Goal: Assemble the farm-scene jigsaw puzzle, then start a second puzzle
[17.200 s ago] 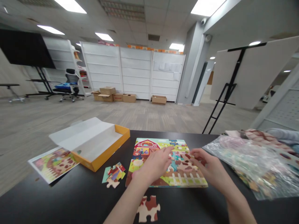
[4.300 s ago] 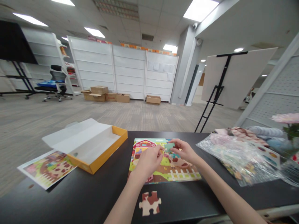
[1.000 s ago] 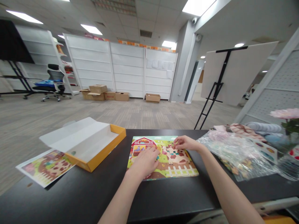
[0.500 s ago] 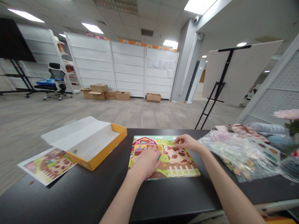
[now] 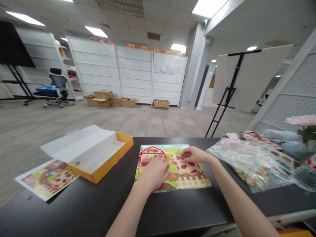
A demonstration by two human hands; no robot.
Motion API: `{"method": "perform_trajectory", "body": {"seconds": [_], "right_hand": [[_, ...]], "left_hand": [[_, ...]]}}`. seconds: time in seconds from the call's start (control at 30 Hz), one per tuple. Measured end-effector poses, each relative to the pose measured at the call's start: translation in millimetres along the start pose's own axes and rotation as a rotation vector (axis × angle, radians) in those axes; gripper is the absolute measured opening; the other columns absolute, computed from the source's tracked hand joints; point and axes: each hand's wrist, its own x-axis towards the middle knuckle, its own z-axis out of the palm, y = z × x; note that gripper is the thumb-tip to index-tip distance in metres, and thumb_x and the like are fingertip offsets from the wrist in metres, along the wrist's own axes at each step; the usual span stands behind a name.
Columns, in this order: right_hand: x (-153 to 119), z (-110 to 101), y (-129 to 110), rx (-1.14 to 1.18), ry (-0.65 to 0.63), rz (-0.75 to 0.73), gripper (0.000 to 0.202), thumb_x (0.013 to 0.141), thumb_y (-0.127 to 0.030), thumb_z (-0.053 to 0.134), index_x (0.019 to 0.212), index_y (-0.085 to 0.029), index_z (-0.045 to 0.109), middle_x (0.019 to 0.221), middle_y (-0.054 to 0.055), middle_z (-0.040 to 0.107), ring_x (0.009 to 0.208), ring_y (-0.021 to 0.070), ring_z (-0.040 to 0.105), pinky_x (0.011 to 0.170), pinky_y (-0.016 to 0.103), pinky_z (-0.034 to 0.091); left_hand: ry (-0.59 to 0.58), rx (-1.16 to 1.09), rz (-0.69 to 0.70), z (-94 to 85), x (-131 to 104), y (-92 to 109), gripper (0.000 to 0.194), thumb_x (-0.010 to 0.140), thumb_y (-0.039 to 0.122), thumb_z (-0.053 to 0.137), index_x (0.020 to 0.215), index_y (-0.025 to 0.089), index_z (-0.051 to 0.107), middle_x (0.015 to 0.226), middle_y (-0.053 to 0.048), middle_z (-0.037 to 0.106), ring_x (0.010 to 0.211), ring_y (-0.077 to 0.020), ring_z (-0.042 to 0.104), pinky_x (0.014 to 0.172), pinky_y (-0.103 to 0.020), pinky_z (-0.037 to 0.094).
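A colourful farm picture board [image 5: 195, 182] lies flat on the black table, showing a red barn, a brown-spotted cow and a white fence. My left hand [image 5: 158, 169] rests on its left-middle part, fingers stretched out and lying on the surface, covering some of the picture below the barn. Over the cow's upper back is my right hand [image 5: 194, 154], its fingers curled together close to the board. Whatever sits between those fingertips, if anything, is too small or hidden to make out.
Left of the board stands an open yellow box [image 5: 108, 159] with a white lid flap. A printed farm picture sheet [image 5: 49, 179] lies partly under it. Clear plastic bags [image 5: 256, 164] with coloured pieces lie on the right, near a pink flower [image 5: 301, 120] and rolled fabrics [image 5: 278, 135].
My right hand has shifted left and slightly down, from the cow's upper right towards its head. My left hand stays at the same spot on the board.
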Motion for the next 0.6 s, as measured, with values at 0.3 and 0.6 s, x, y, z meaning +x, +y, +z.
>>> {"method": "perform_trajectory", "body": {"seconds": [0.3, 0.6], "right_hand": [[-6, -7, 5, -0.204, 0.302, 0.007, 0.025, 0.079, -0.033, 0.07, 0.098, -0.016, 0.071, 0.092, 0.008, 0.075, 0.083, 0.021, 0.069, 0.077, 0.032, 0.054], [-51, 26, 38, -0.076, 0.791, 0.233, 0.031, 0.079, -0.035, 0.074, 0.103, -0.016, 0.068, 0.111, 0.014, 0.069, 0.1, 0.0257, 0.069, 0.086, 0.037, 0.057]], "left_hand": [[0.04, 0.003, -0.127, -11.2, -13, -27, 0.028, 0.091, 0.029, 0.049, 0.113, 0.02, 0.065, 0.125, -0.011, 0.065, 0.113, -0.0268, 0.061, 0.093, -0.039, 0.049], [0.237, -0.08, -0.356, 9.1, -22, -68, 0.045, 0.089, 0.038, 0.051, 0.126, 0.013, 0.057, 0.134, -0.018, 0.053, 0.115, -0.0296, 0.06, 0.098, -0.04, 0.048]]}}
